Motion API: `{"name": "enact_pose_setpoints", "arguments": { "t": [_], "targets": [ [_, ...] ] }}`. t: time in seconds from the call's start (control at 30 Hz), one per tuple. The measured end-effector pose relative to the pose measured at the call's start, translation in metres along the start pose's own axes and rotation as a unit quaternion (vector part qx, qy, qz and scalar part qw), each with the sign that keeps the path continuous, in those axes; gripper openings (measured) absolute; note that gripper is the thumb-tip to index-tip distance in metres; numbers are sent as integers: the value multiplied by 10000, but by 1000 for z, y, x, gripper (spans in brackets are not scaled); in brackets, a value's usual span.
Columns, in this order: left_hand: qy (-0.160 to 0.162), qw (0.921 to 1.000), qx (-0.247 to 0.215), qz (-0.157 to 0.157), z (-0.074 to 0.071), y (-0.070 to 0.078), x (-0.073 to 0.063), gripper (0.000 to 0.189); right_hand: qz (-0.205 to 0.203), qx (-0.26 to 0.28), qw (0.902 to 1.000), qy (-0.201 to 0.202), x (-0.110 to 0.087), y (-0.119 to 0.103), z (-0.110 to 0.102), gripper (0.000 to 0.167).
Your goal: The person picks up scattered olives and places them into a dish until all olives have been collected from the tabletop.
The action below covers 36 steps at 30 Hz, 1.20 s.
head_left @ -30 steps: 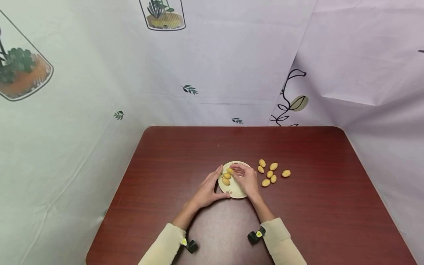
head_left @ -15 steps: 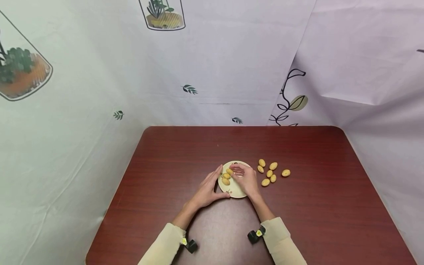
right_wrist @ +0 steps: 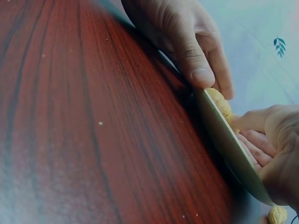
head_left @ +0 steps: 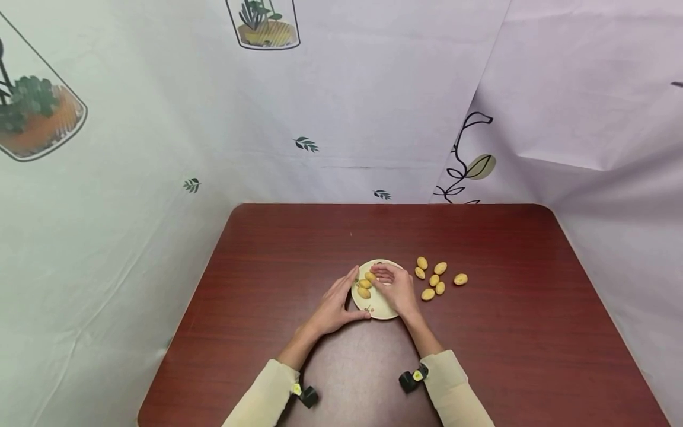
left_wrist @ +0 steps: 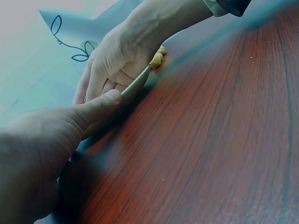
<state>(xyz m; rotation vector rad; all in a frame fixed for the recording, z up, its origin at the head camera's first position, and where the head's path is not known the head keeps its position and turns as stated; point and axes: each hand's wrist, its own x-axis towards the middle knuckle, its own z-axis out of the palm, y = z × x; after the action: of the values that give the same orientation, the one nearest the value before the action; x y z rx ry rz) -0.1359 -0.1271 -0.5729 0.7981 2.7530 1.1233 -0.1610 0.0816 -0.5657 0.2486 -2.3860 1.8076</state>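
In the head view a small cream plate (head_left: 381, 311) with a printed pattern stands on the table. My left hand (head_left: 333, 305) spans its left side, thumb and fairly straight fingers touching the rim. Three yellow, wrinkled, nut-like ovals lie along the plate's left part: a front oval (head_left: 364, 293), a middle oval (head_left: 365, 284) and a back oval (head_left: 370, 276). Over the plate, my right hand (head_left: 396, 287) pinches the back oval between thumb and forefinger. The right wrist view shows its thumb against a wrinkled oval (right_wrist: 219, 103); its other fingers are partly hidden.
Several more yellow ovals (head_left: 434, 280) lie loose to the right of the plate, one oval (head_left: 460, 279) a little apart. The dark red table (head_left: 512, 332) has rounded far corners. White printed cloth (head_left: 347, 107) hangs behind and beside it.
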Motion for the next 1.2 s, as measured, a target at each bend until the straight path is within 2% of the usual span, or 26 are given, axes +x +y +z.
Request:
{"name": "enact_pose_setpoints", "arguments": {
  "t": [0.2,0.43,0.67,0.83,0.93,1.07,1.2],
  "targets": [
    [-51,10000,-18,-36,0,-1,0,116,10,146,9999,-47,1,-1,-1,30],
    [-5,10000,-59,-32,0,-1,0,115,334,454,9981,-238,0,-4,-5,30],
    [95,9999,-4,69,2,-1,0,114,310,543,9978,-219,-3,-11,-10,29],
    [122,9999,5,101,2,-1,0,115,206,606,9979,-102,-6,-20,-22,27],
    [98,9999,-8,80,2,-1,1,116,155,825,9965,17,-7,-22,-31,28],
    [34,10000,-44,-2,1,-1,0,117,102,1059,9940,251,-7,-22,-44,29],
    [33,10000,-66,-26,2,-1,0,117,33,1060,9930,529,-9,-22,-57,30]
  ]
}}
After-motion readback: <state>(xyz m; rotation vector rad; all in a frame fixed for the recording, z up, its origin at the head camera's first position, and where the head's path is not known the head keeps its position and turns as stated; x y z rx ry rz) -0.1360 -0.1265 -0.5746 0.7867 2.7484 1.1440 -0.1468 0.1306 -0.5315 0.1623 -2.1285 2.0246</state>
